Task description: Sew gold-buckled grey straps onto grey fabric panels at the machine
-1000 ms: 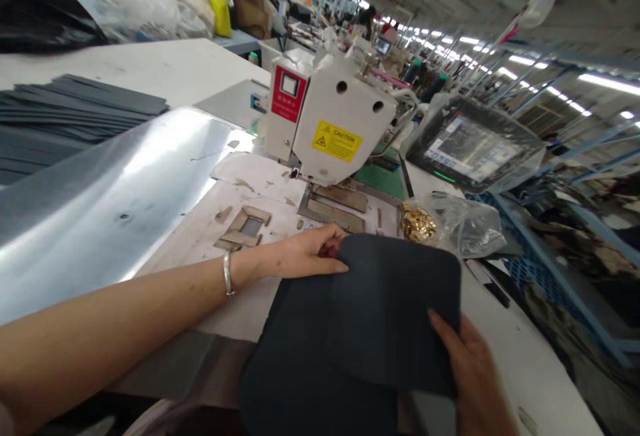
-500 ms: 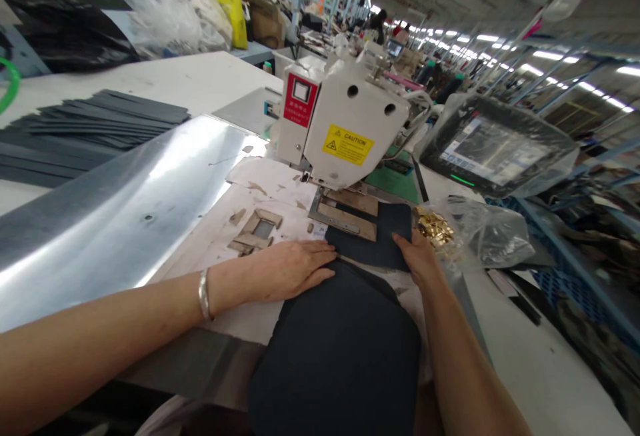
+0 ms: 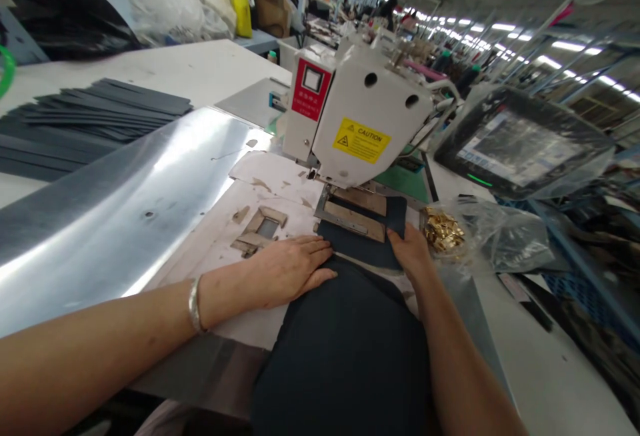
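Note:
Under the clamp frame (image 3: 360, 223) of a white sewing machine (image 3: 370, 109) lies a flat dark panel (image 3: 345, 243). A larger dark piece with rounded corners (image 3: 345, 349) extends from it toward my lap; whether the two are joined I cannot tell. My left hand (image 3: 293, 266) rests flat, fingers stretched out, their tips on the panel's left edge. On the opposite side my right hand (image 3: 413, 249) grips the panel's right edge, thumb on top; its other fingers are mostly hidden.
A stack of dark strips (image 3: 110, 113) lies left, beyond a shiny metal plate (image 3: 150, 189). Small gold pieces (image 3: 443, 231) in a clear bag sit right of my right hand. A plastic-wrapped control screen (image 3: 520, 143) stands behind them. A small tan frame (image 3: 260, 229) is on the pale work surface.
The panel and my right hand have shifted slightly left relative to the clamp. My left hand stays flat at the panel's edge. The camera view has turned a little.

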Motion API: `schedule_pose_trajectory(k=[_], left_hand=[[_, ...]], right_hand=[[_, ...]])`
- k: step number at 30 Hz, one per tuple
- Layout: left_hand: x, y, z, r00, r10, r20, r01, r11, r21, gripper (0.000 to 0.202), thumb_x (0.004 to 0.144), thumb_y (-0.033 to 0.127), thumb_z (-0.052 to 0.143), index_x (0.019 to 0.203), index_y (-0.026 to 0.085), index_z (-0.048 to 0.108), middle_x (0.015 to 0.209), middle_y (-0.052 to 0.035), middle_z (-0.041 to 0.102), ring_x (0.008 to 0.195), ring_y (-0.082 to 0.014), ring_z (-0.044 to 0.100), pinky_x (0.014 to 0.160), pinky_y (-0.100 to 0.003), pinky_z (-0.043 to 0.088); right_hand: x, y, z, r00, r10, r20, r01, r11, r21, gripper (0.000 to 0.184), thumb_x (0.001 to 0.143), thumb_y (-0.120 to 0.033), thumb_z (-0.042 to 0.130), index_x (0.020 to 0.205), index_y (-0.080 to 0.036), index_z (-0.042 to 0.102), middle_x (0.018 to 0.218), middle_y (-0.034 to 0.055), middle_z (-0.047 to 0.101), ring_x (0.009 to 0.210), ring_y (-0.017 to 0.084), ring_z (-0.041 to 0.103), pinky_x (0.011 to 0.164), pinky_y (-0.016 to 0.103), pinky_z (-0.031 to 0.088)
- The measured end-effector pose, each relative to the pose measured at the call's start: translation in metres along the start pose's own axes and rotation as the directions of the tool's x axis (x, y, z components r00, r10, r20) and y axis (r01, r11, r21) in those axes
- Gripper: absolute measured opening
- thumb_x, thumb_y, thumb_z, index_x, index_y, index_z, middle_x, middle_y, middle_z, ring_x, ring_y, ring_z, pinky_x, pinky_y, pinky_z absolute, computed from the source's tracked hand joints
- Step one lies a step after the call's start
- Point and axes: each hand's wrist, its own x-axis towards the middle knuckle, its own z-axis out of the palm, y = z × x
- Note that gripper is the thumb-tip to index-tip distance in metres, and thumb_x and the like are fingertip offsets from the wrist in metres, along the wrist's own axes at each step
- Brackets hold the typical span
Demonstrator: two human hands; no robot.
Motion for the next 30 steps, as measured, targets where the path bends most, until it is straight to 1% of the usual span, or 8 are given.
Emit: schedule_pose_trajectory(k=[3, 5, 7, 10, 13, 16, 24, 30], left_hand=[[0.002, -0.003, 0.0, 1.0, 0.012, 0.005, -0.012, 1.0, 0.012, 0.041, 0.102, 0.035, 0.032, 0.124, 0.011, 0.058, 0.129, -0.0138, 0.06, 0.124, -0.0224, 0.054, 0.11, -0.037, 0.041], [0.003, -0.004, 0.0, 1.0, 0.027, 0.011, -0.027, 1.0, 0.011, 0.04, 0.102, 0.031, 0.032, 0.125, 0.012, 0.058, 0.127, -0.0135, 0.06, 0.122, -0.022, 0.054, 0.108, -0.037, 0.042], [0.004, -0.005, 0.0, 0.999, 0.041, 0.016, -0.041, 0.999, 0.018, 0.039, 0.102, 0.028, 0.031, 0.126, 0.012, 0.058, 0.125, -0.0135, 0.06, 0.12, -0.0218, 0.054, 0.108, -0.037, 0.042], [0.006, -0.005, 0.001, 0.998, 0.062, 0.029, -0.063, 0.996, 0.055, 0.04, 0.102, 0.028, 0.03, 0.124, 0.01, 0.058, 0.121, -0.0142, 0.06, 0.117, -0.0226, 0.054, 0.107, -0.038, 0.04], [0.009, -0.004, 0.002, 0.997, 0.067, 0.031, -0.07, 0.994, 0.086, 0.042, 0.102, 0.033, 0.031, 0.121, 0.009, 0.06, 0.119, -0.0148, 0.06, 0.113, -0.0233, 0.054, 0.105, -0.038, 0.041], [0.011, -0.003, 0.004, 0.998, 0.053, 0.029, -0.056, 0.994, 0.098, 0.045, 0.102, 0.038, 0.033, 0.122, 0.009, 0.06, 0.117, -0.0149, 0.06, 0.112, -0.0242, 0.053, 0.103, -0.038, 0.041], [0.013, -0.002, 0.005, 0.999, 0.023, 0.041, -0.026, 0.995, 0.093, 0.047, 0.102, 0.042, 0.032, 0.128, 0.011, 0.057, 0.117, -0.0135, 0.058, 0.113, -0.0234, 0.052, 0.104, -0.038, 0.038], [0.021, -0.001, 0.003, 0.998, 0.029, 0.055, -0.032, 0.998, 0.062, 0.044, 0.101, 0.041, 0.034, 0.124, 0.014, 0.061, 0.107, -0.0121, 0.059, 0.106, -0.0233, 0.051, 0.101, -0.039, 0.038]], right_hand=[[-0.002, -0.005, -0.008, 0.992, 0.107, -0.068, -0.11, 0.993, -0.037, 0.046, 0.081, -0.044, 0.054, 0.115, -0.013, 0.061, 0.096, 0.0154, 0.069, 0.086, 0.031, 0.066, 0.079, 0.046, 0.052], [-0.009, -0.006, -0.018, 0.991, 0.065, -0.115, -0.064, 0.998, 0.012, 0.058, 0.08, -0.046, 0.056, 0.125, -0.008, 0.055, 0.099, 0.0177, 0.068, 0.079, 0.029, 0.066, 0.076, 0.046, 0.054], [-0.025, -0.007, -0.033, 0.992, -0.037, -0.119, 0.045, 0.997, 0.066, 0.061, 0.084, -0.048, 0.054, 0.13, -0.009, 0.051, 0.109, 0.0198, 0.067, 0.082, 0.028, 0.067, 0.076, 0.046, 0.055], [-0.059, -0.009, -0.054, 0.973, -0.223, 0.059, 0.216, 0.971, 0.101, 0.048, 0.093, -0.045, 0.047, 0.128, -0.016, 0.058, 0.127, 0.0172, 0.061, 0.112, 0.029, 0.062, 0.095, 0.048, 0.051], [-0.091, -0.011, -0.065, 0.896, -0.34, 0.286, 0.319, 0.94, 0.118, 0.043, 0.098, -0.038, 0.041, 0.136, -0.021, 0.055, 0.143, 0.0099, 0.051, 0.136, 0.026, 0.041, 0.113, 0.05, 0.033], [-0.103, -0.009, -0.063, 0.859, -0.375, 0.349, 0.369, 0.925, 0.087, 0.046, 0.1, -0.034, 0.038, 0.144, -0.025, 0.046, 0.149, 0.0063, 0.042, 0.142, 0.024, 0.031, 0.116, 0.053, 0.026], [-0.094, -0.005, -0.055, 0.854, -0.413, 0.317, 0.425, 0.904, 0.034, 0.046, 0.1, -0.032, 0.036, 0.142, -0.019, 0.048, 0.148, 0.0104, 0.044, 0.141, 0.025, 0.034, 0.115, 0.054, 0.029], [-0.094, -0.012, -0.056, 0.89, -0.411, 0.197, 0.41, 0.911, 0.049, 0.035, 0.099, -0.03, 0.038, 0.12, -0.018, 0.063, 0.128, 0.0127, 0.061, 0.122, 0.026, 0.054, 0.105, 0.048, 0.043]])
